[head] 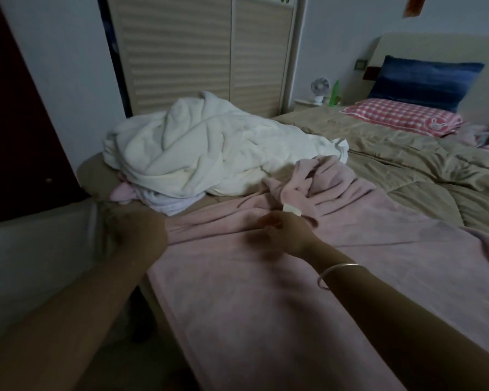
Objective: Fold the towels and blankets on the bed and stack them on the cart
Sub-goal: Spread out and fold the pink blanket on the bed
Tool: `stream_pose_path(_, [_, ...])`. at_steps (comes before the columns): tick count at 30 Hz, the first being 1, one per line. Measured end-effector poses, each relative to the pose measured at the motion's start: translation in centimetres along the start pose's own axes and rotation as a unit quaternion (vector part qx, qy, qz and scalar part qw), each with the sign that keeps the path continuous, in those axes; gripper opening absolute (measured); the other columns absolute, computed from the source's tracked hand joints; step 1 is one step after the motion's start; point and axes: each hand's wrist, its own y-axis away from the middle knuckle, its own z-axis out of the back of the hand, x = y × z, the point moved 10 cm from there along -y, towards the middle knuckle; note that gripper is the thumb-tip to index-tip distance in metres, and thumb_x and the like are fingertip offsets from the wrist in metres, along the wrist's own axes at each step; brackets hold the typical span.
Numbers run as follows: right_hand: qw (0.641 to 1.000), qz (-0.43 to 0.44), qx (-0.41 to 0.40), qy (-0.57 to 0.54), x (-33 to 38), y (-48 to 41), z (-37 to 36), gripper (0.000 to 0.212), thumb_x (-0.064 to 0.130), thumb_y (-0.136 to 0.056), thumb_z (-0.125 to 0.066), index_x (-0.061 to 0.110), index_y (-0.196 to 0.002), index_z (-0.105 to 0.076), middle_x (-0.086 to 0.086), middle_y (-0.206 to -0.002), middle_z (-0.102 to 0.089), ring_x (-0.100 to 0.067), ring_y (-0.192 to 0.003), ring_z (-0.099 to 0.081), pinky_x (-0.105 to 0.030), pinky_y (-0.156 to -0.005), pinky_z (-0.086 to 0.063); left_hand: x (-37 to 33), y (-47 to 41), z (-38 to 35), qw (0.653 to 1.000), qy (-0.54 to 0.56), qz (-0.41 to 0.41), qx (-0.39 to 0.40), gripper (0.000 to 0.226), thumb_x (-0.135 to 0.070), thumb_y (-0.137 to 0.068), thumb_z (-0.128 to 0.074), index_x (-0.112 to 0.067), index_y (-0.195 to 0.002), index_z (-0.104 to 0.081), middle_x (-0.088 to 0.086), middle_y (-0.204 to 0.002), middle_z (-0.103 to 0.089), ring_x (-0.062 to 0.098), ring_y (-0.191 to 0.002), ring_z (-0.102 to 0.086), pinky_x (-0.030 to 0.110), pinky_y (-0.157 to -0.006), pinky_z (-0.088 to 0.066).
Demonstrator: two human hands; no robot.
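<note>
A pink blanket (280,292) lies spread over the near corner of the bed, bunched into folds at its far end, where a white label (292,208) shows. My right hand (285,235) rests on the blanket just below that label, fingers curled round a fold of the pink cloth. At the blanket's left edge, by the bed corner, my left hand (136,235) grips the cloth. Behind them a crumpled white blanket (203,148) is heaped on the bed, with a small white towel (170,203) and a bit of pink cloth (122,191) under it.
The bed has a tan quilt (407,159), a pink checked pillow (401,115) and a blue pillow (426,80) by the headboard. A slatted wardrobe (203,52) stands behind the bed. A nightstand holds a small fan (319,88) and a green bottle (334,93).
</note>
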Motion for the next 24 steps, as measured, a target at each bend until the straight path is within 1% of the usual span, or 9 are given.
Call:
stream_pose_path(3, [0.999, -0.008, -0.037, 0.035, -1.3, 0.0, 1.8, 0.025, 0.017, -0.09, -0.052, 0.021, -0.108, -0.07, 0.001, -0.11, -0.068, -0.019, -0.103, -0.061, -0.027, -0.09, -0.045, -6.6, 0.1, 2.9, 0.991, -0.018, -0.101, -0.08, 0.032, -0.017, -0.09, -0.051, -0.02, -0.12, -0.062, 0.007, -0.122, -0.06, 0.028, -0.115, -0.054, 0.034, -0.091, -0.046])
stream_pose_path(7, [0.989, -0.042, -0.132, 0.057, -5.0, -0.7, 6.3, 0.022, 0.018, -0.089, -0.055, 0.022, -0.104, -0.071, -0.001, -0.107, -0.069, -0.021, -0.099, -0.062, -0.033, -0.087, -0.048, -16.4, 1.0, 3.0, 0.954, 0.144, -0.26, -0.031, 0.042, -0.028, -0.086, -0.06, -0.015, -0.126, -0.054, 0.007, -0.13, -0.053, 0.027, -0.119, -0.05, 0.035, -0.094, -0.043])
stream_pose_path(10, [0.973, -0.06, -0.211, 0.069, -8.5, -1.8, 10.6, 0.025, 0.008, -0.083, -0.055, 0.019, -0.103, -0.067, -0.003, -0.11, -0.062, -0.022, -0.1, -0.059, -0.034, -0.084, -0.049, -23.2, 1.7, 2.8, 0.9, 0.268, -0.343, 0.006, 0.083, -0.062, -0.071, -0.068, -0.025, -0.14, -0.04, 0.0, -0.139, -0.047, 0.023, -0.125, -0.049, 0.034, -0.095, -0.043])
stream_pose_path(12, [0.966, -0.083, -0.228, 0.086, -10.9, -2.5, 12.6, 0.033, 0.007, -0.082, -0.055, 0.017, -0.113, -0.062, -0.007, -0.118, -0.056, -0.025, -0.108, -0.055, -0.039, -0.086, -0.049, -26.3, 1.5, 2.0, 0.896, 0.27, -0.353, 0.011, 0.113, -0.073, -0.059, -0.069, -0.024, -0.148, -0.021, 0.006, -0.147, -0.037, 0.026, -0.128, -0.045, 0.038, -0.097, -0.043])
stream_pose_path(13, [0.964, -0.097, -0.228, 0.092, -12.0, -2.9, 13.3, 0.037, 0.007, -0.082, -0.055, 0.017, -0.118, -0.059, -0.008, -0.122, -0.053, -0.026, -0.11, -0.054, -0.04, -0.086, -0.049, -27.5, 1.2, 1.7, 0.902, 0.26, -0.346, 0.007, 0.118, -0.072, -0.058, -0.071, -0.021, -0.148, -0.016, 0.01, -0.148, -0.034, 0.028, -0.127, -0.044, 0.04, -0.096, -0.043])
stream_pose_path(15, [0.964, -0.114, -0.217, 0.108, -13.9, -3.9, 14.2, 0.044, 0.007, -0.083, -0.056, 0.018, -0.125, -0.054, -0.008, -0.127, -0.049, -0.026, -0.113, -0.051, -0.04, -0.086, -0.048, -29.1, 0.6, 1.0, 0.917, 0.229, -0.327, -0.004, 0.107, -0.066, -0.065, -0.071, -0.019, -0.146, -0.019, 0.011, -0.147, -0.034, 0.03, -0.126, -0.044, 0.042, -0.093, -0.044])
stream_pose_path(17, [0.966, -0.116, -0.198, 0.123, -15.5, -5.2, 14.6, 0.047, 0.007, -0.083, -0.056, 0.018, -0.128, -0.052, -0.01, -0.13, -0.047, -0.028, -0.113, -0.05, -0.038, -0.087, -0.046, -30.2, -0.9, 0.5, 0.935, 0.188, -0.301, -0.009, 0.079, -0.05, -0.079, -0.07, -0.019, -0.14, -0.031, 0.011, -0.139, -0.042, 0.031, -0.12, -0.048, 0.04, -0.086, -0.044])
stream_pose_path(20, [0.968, -0.101, -0.197, 0.119, -16.2, -6.8, 14.7, 0.045, 0.009, -0.084, -0.056, 0.016, -0.128, -0.052, -0.013, -0.129, -0.048, -0.031, -0.114, -0.051, -0.038, -0.09, -0.044, -28.5, -3.9, 1.3, 0.945, 0.211, -0.249, -0.017, 0.049, -0.027, -0.089, -0.063, -0.02, -0.131, -0.04, 0.014, -0.125, -0.046, 0.035, -0.111, -0.053, 0.04, -0.083, -0.043])
stream_pose_path(24, [0.965, -0.121, -0.21, 0.104, -16.3, -8.8, 15.2, 0.045, 0.013, -0.085, -0.055, 0.013, -0.13, -0.05, -0.013, -0.13, -0.046, -0.033, -0.116, -0.05, -0.039, -0.092, -0.04, -23.5, -9.5, 6.4, 0.957, 0.132, -0.242, -0.095, 0.039, -0.026, -0.087, -0.064, -0.012, -0.12, -0.05, 0.019, -0.117, -0.047, 0.039, -0.105, -0.054, 0.04, -0.081, -0.044])
